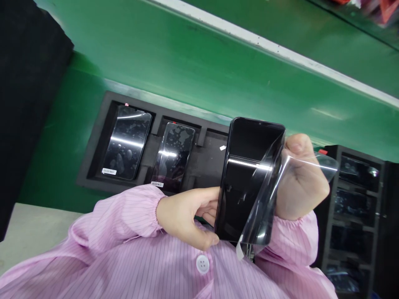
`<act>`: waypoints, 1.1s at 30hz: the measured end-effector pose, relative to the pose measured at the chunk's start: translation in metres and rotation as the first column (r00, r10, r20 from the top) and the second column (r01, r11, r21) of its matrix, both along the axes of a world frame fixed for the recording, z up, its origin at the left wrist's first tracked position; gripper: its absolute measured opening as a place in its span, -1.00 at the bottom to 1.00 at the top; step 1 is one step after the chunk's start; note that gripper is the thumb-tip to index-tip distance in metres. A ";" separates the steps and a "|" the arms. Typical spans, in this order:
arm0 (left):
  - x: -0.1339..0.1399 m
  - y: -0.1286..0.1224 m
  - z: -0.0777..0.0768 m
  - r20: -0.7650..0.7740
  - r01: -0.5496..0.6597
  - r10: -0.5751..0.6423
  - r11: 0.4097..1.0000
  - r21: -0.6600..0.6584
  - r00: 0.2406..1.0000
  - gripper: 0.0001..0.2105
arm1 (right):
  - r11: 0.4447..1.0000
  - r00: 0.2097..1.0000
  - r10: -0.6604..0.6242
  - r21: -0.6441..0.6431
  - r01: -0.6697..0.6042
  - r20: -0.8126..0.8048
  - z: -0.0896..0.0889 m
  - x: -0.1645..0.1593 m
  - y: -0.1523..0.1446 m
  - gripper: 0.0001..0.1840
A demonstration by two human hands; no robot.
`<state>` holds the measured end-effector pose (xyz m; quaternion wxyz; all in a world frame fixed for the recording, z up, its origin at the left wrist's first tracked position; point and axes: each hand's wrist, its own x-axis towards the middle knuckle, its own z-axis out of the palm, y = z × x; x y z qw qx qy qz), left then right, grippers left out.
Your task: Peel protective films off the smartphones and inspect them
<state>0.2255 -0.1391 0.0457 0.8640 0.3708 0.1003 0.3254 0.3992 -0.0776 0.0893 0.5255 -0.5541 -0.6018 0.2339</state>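
My left hand grips a black smartphone by its left edge, thumb at the lower corner and fingers behind it. The phone is upright, screen towards me, above the tray. A clear protective film is lifted off the screen's right side and still meets it along a slanting line. My right hand is closed in a pinch on the film's upper part beside the phone's right edge. Through the film I see part of that hand. A white tab hangs at the film's lower end, and a red tab shows at its upper right.
On the green bench lies a dark foam tray. Two film-covered phones, a left one and a middle one, rest in its slots. Another tray with several phones stands at right. A black block rises at left.
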 end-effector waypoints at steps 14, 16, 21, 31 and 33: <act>0.001 -0.003 -0.002 -0.082 -0.028 0.031 0.999 0.042 0.996 -0.63 | 0.977 0.823 0.018 -0.165 -0.135 -0.568 0.008 -0.007 0.005 -0.80; 0.001 -0.003 -0.002 -0.083 -0.030 0.034 0.998 0.048 0.996 -0.63 | 0.970 0.809 0.014 -0.190 -0.155 -0.588 0.010 -0.007 0.005 -0.79; 0.001 -0.002 -0.001 -0.078 -0.018 0.021 0.999 0.043 0.997 -0.63 | 0.969 0.834 0.038 -0.182 -0.164 -0.550 0.009 -0.006 0.004 -0.77; 0.001 -0.002 0.003 -0.080 -0.036 0.041 0.998 0.060 0.996 -0.60 | 0.998 0.948 0.007 -0.064 -0.029 -0.319 -0.003 0.000 0.004 -0.81; 0.001 -0.002 0.005 -0.103 -0.037 0.043 0.998 0.057 0.994 -0.60 | 0.994 0.942 0.044 -0.080 -0.075 -0.332 -0.002 0.000 0.007 -0.82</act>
